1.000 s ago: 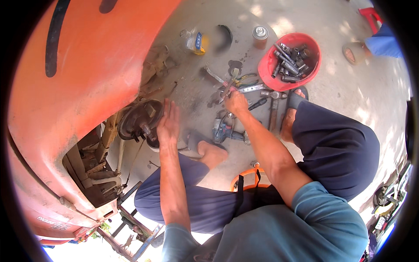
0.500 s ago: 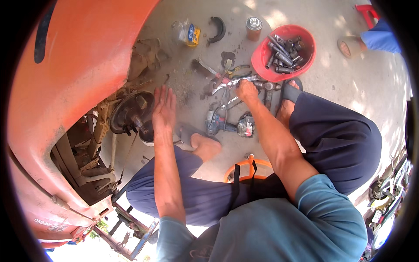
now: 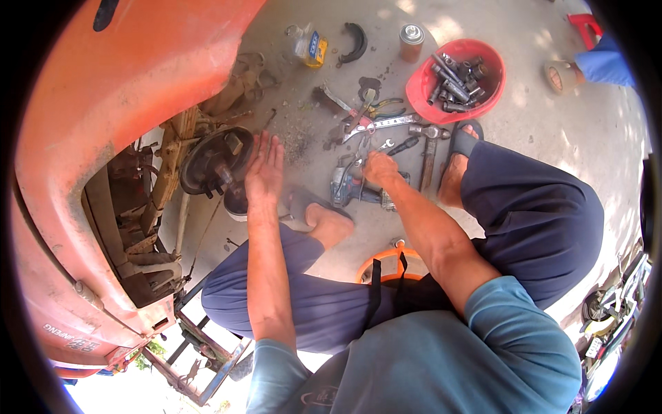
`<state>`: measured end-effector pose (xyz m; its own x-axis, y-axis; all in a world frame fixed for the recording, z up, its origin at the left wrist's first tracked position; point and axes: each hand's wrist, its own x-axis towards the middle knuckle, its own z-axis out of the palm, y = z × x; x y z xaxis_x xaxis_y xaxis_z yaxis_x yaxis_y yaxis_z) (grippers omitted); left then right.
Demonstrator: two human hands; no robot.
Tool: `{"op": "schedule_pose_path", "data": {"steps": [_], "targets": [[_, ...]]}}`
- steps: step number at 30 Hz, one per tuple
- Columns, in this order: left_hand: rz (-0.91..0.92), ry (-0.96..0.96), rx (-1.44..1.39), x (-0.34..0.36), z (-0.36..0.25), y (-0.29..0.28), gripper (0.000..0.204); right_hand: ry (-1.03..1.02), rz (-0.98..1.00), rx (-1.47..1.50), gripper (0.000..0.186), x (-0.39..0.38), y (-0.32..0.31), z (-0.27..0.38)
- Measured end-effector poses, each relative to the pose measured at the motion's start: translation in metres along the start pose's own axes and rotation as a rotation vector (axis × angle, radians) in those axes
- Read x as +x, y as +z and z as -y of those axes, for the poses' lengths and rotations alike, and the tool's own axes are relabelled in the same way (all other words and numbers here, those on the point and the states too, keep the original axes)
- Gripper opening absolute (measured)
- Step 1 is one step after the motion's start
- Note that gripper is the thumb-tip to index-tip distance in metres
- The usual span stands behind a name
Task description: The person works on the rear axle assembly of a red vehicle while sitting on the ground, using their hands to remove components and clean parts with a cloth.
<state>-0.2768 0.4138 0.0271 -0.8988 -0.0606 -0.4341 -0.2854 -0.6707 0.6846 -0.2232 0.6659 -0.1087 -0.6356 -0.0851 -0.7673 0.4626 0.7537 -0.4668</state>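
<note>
My left hand (image 3: 265, 172) is open, its fingers stretched out and close together, beside the dark round brake hub (image 3: 210, 162) under the orange vehicle body. Whether it touches the hub I cannot tell. My right hand (image 3: 381, 170) is low over the floor tools, fingers curled closed above the cordless impact driver (image 3: 340, 185), partly covering it. Whatever those fingers hold is hidden. Just beyond the knuckles an open-end wrench head (image 3: 387, 144) shows, next to a black-handled tool (image 3: 403, 146). A long chrome wrench (image 3: 386, 125) and a hammer (image 3: 429, 132) lie farther off.
A red helmet (image 3: 416, 93) full of sockets is at the far right, near a spray can (image 3: 412, 43). Pliers (image 3: 385, 109), a curved brake shoe (image 3: 354, 43) and a yellow-labelled bottle (image 3: 314, 50) lie beyond. The orange vehicle panel (image 3: 158, 62) rises on the left.
My right hand has moved nearer and slightly left, from the long chrome wrench to above the impact driver. The left hand stays stretched beside the hub. The view has shifted slightly.
</note>
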Motion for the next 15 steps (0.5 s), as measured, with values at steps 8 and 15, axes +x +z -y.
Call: {"op": "schedule_pose_path", "data": {"steps": [8, 15], "targets": [[-0.01, -0.057, -0.123, 0.007, 0.006, 0.012, 0.051, -0.06, -0.232, -0.181, 0.03, 0.025, 0.007, -0.026], [0.029, -0.05, -0.123, 0.003, 0.0, 0.005, 0.049, -0.082, -0.364, -0.48, 0.025, 0.03, 0.005, -0.022]]}}
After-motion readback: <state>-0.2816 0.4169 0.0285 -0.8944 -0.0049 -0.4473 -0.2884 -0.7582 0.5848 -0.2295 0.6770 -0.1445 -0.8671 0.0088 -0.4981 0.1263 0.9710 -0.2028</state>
